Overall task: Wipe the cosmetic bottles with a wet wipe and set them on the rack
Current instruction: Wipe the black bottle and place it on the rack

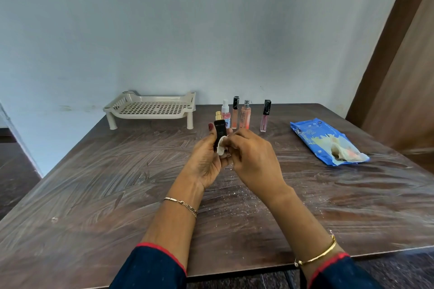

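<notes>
Black bottle (pixel 220 130) sits clamped in the left hand (pixel 206 159), right hand (pixel 253 159) pinches the wipe (pixel 221 146); a wet slip could topple the bottles (pixel 245 117) right of the rack (pixel 150 116)

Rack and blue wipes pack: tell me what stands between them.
In the head view, four small cosmetic bottles stand upright in a row on the table between the rack and the wipes pack.
</notes>
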A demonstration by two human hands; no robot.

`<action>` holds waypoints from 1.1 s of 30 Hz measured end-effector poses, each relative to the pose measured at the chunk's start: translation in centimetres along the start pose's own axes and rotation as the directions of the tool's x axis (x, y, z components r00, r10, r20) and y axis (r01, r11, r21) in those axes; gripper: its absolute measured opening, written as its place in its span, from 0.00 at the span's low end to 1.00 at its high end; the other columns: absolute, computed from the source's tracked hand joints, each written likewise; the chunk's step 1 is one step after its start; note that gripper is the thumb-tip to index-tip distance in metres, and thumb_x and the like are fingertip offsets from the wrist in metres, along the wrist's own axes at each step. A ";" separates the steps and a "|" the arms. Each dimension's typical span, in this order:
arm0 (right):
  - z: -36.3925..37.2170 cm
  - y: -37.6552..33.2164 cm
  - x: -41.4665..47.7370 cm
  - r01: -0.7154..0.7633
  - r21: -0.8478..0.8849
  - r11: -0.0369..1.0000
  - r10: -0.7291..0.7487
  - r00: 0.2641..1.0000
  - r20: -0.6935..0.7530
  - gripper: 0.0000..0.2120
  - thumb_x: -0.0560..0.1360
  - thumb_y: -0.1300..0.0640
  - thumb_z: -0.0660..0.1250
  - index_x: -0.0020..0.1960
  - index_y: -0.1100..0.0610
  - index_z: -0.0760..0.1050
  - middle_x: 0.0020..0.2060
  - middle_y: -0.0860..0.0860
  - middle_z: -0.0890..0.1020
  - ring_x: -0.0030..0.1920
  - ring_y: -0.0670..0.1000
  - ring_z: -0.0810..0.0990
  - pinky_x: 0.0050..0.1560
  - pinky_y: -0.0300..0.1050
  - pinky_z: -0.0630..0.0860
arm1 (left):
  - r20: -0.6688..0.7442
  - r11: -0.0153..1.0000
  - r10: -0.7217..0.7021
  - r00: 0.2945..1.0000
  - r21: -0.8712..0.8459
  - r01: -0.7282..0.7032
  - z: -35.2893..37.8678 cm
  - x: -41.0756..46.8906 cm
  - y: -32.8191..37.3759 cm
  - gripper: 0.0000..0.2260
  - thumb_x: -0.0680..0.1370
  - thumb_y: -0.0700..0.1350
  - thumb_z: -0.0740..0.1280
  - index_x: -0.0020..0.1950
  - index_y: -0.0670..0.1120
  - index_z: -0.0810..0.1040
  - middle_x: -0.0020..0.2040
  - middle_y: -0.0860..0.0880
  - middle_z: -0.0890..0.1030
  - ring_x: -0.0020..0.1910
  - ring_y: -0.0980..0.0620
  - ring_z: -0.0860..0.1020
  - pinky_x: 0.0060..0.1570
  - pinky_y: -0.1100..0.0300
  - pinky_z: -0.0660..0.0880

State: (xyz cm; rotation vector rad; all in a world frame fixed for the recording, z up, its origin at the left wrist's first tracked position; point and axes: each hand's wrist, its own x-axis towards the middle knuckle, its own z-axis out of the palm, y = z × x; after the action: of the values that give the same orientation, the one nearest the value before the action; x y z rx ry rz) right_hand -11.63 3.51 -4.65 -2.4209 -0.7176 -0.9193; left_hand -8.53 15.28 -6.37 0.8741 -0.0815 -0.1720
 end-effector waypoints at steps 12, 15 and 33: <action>-0.4 1.2 3.1 -0.215 0.157 0.964 0.232 0.967 -0.101 0.11 0.72 0.63 0.69 0.52 0.52 0.81 0.47 0.46 0.83 0.49 0.47 0.80 0.48 0.39 0.75 | 0.138 0.998 -0.003 0.990 -0.064 0.012 0.0 -0.4 0.1 0.18 0.82 0.50 0.55 0.65 0.42 0.74 0.59 0.39 0.80 0.55 0.44 0.80 0.54 0.51 0.79; -0.3 0.9 3.1 -0.169 0.153 0.974 0.186 0.977 -0.104 0.11 0.72 0.65 0.68 0.51 0.54 0.81 0.47 0.48 0.83 0.49 0.48 0.81 0.51 0.41 0.77 | 0.153 0.995 -0.009 0.988 -0.093 0.023 0.1 -0.4 -0.2 0.18 0.83 0.50 0.53 0.63 0.42 0.75 0.56 0.40 0.82 0.53 0.45 0.82 0.53 0.51 0.80; -0.6 1.8 2.1 0.136 -0.127 0.983 -0.150 0.982 -0.111 0.15 0.65 0.72 0.72 0.52 0.64 0.80 0.48 0.58 0.82 0.44 0.60 0.81 0.40 0.50 0.80 | 0.183 0.997 0.022 0.983 -0.083 -0.007 0.5 -0.2 -0.3 0.18 0.82 0.50 0.54 0.66 0.42 0.72 0.54 0.40 0.80 0.49 0.46 0.81 0.48 0.52 0.81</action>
State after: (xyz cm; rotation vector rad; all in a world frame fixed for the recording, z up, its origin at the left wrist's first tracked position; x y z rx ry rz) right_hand -9.44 2.43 -3.18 -2.4158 -0.8221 -1.1854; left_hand -8.85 14.77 -6.24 0.7744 -0.2520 -0.2409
